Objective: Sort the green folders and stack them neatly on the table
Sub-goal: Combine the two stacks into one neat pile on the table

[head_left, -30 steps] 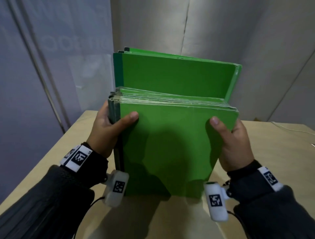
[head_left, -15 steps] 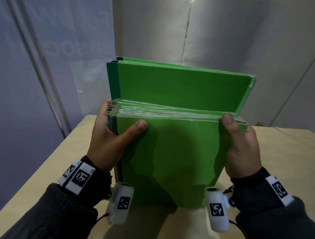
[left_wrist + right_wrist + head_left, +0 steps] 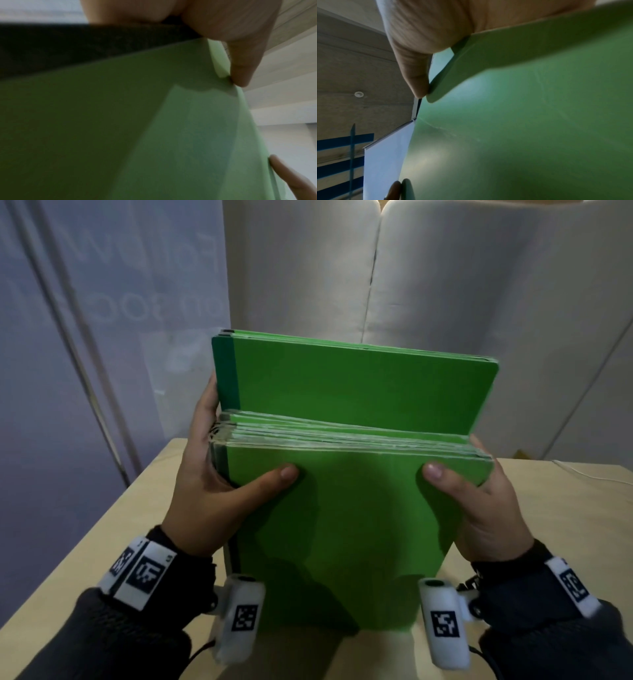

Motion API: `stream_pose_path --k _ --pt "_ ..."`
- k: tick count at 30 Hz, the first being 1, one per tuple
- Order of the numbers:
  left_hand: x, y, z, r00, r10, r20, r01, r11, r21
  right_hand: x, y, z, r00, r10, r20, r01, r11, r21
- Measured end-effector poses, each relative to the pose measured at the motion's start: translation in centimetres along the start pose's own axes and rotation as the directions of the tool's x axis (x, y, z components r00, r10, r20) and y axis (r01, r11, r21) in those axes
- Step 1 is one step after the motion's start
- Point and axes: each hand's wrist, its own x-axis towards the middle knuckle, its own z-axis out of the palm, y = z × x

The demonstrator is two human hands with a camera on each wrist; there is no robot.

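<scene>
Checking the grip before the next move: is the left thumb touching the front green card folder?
Touching. The head view shows the left hand thumb lying flat on the front green folder.

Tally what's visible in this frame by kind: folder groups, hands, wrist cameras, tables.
Folder groups: 2, the short bundle in front and the tall folders behind; single folders too tightly packed to count.
Hands: 2, left hand and right hand, both gripping the short bundle.
Wrist cameras: 2.
Table: 1.
Total: 7.

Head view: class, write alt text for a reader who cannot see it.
Two hands, left hand and right hand, hold a bundle of green folders upright on a light wooden table, thumbs on the front cover. Taller folders rise behind.
</scene>
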Motion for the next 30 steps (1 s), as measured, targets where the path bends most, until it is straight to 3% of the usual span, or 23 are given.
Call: stream_pose_path --k 8,19,24,28,30 --pt "-3.3 -4.0 0.1 0.969 -0.228 -0.096 0.231 0.973 0.025 -2.6 5.0 -0.4 0.990 -0.017 0.137 0.033 0.993 -0.116" --pt "-6.2 -8.2 -1.0 0.934 -0.350 -0.077 0.357 0.926 0.124 -3.2 8.4 -0.7 0.995 0.046 0.085 -0.030 0.984 -0.174" --pt "-8.4 -9.7 -2.1 0.880 -0.475 -0.001 0.473 0.876 0.092 -5.7 10.8 -2.0 0.991 0.105 0.085 -0.087 0.977 -0.194" --pt "-9.1 -9.8 -3.8 0.816 -0.564 0.126 0.544 0.823 0.163 -6.4 10.6 -3.5 0.966 0.143 0.214 -0.071 0.947 -0.313" --pt "-8.9 -9.6 -4.3 0.809 -0.567 0.158 0.538 0.821 0.190 -6.0 10.1 -3.5 0.957 0.166 0.238 -0.068 0.926 -0.372"
